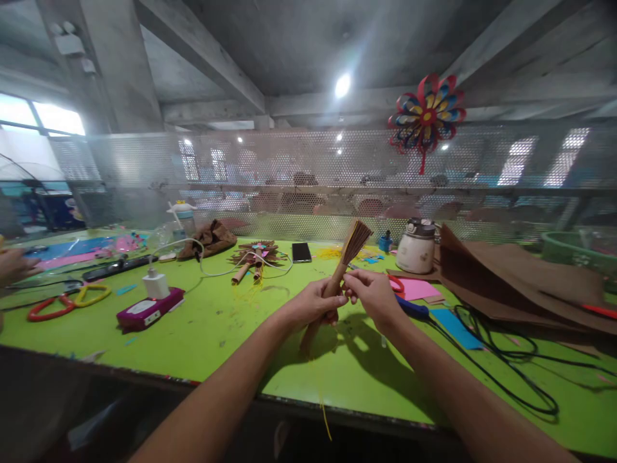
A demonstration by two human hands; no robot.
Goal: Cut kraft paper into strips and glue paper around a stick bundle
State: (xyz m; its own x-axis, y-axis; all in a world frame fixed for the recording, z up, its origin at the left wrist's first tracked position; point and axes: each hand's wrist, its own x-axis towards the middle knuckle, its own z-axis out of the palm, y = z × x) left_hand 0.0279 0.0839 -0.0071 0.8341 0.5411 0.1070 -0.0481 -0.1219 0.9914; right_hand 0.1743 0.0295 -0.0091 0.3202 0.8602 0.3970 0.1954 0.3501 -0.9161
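A rolled brown paper tube (354, 239) with a fringed, broom-like top stands tilted above the green table. My left hand (313, 301) is wrapped round its middle, thumb across the front. At the tube's right side, my right hand (373, 292) has its fingertips pinched together close to the paper; whatever lies between them is too small to make out. A thin yellow strand (325, 418) hangs over the table edge below the tube. Behind my hands lies a brown fringed paper piece (258, 253) with paper tubes attached, near yellow shreds (332, 253).
On the left are scissors (53, 307), a purple power strip (149, 308) and a person's hand (14, 265). A phone (301, 252) lies ahead. To the right are a blue-handled tool (412, 308) with a black cord (511, 379), a white jar (415, 247) and brown paper sheets (520, 276).
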